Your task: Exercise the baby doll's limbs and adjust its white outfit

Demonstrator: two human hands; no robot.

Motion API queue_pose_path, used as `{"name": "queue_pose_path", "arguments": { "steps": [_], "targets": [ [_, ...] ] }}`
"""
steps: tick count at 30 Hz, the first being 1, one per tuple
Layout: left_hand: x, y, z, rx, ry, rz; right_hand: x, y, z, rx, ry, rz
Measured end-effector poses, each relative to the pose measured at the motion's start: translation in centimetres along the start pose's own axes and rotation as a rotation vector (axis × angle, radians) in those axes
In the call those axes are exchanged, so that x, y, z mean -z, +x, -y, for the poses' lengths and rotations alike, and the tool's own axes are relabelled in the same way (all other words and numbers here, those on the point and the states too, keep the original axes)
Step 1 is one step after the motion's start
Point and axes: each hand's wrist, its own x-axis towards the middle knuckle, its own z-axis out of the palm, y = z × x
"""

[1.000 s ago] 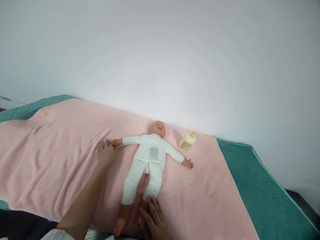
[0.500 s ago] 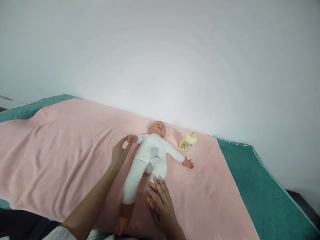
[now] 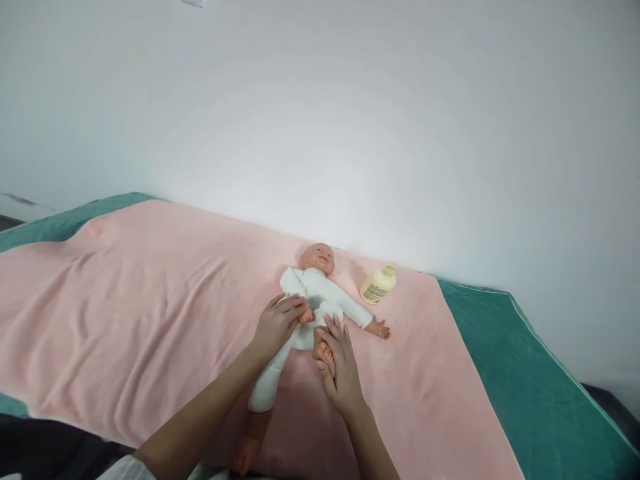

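Note:
A baby doll (image 3: 316,285) in a white suit lies on its back, its head towards the wall. Closed around the doll's hand (image 3: 307,316), my left hand (image 3: 274,328) holds that arm folded across the belly. My right hand (image 3: 345,373) grips the doll's foot (image 3: 324,351) on the other side, with that leg bent up towards the trunk. The hand and the foot are close together but apart. The doll's other arm stretches out to the right, and its other leg lies straight towards me. My hands partly cover the doll's middle.
A pale yellow bottle (image 3: 379,285) stands beside the doll's outstretched arm. Under everything lies a wrinkled pink blanket (image 3: 150,320), over a green cover (image 3: 535,373) that shows at both sides. A white wall (image 3: 320,120) rises right behind.
My left hand has brought the doll's hand inward from the left, across its belly. My right hand has pushed the foot up, bending the leg. The view has shifted slightly.

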Motion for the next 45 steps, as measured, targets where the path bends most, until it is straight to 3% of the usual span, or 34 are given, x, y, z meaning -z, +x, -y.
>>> {"name": "queue_pose_path", "arguments": {
  "steps": [6,12,19,25,29,33,38,42,45],
  "targets": [
    [0.9,0.4,-0.1,0.029,-0.026,0.011,0.1,-0.2,-0.9,-0.042,0.05,0.015],
    [2.7,0.7,0.6,0.403,-0.042,-0.094,0.5,-2.4,0.3,-0.024,-0.01,0.09],
    [4.3,0.1,4.6,0.729,-0.016,-0.162,0.7,-5.7,2.4,-0.013,-0.104,0.101],
    [5.5,-0.9,8.5,0.917,0.038,-0.098,-1.9,-9.3,3.3,0.096,-0.216,0.056],
    [5.3,-1.5,10.7,0.952,0.1,0.004,-3.9,-10.8,3.3,0.153,-0.308,-0.012],
    [4.5,-2.2,11.9,0.961,0.237,0.074,-4.2,-10.9,3.1,0.149,-0.298,0.049],
    [3.6,-2.9,12.2,1.009,0.289,0.049,-3.6,-10.5,2.8,0.178,-0.269,0.156],
    [3.4,-2.9,11.9,1.036,0.302,0.018,-2.9,-10.1,2.7,0.202,-0.19,0.152],
    [3.3,-2.4,11.3,1.011,0.306,-0.023,-1.8,-8.9,2.8,0.109,-0.074,0.151]
  ]
}}
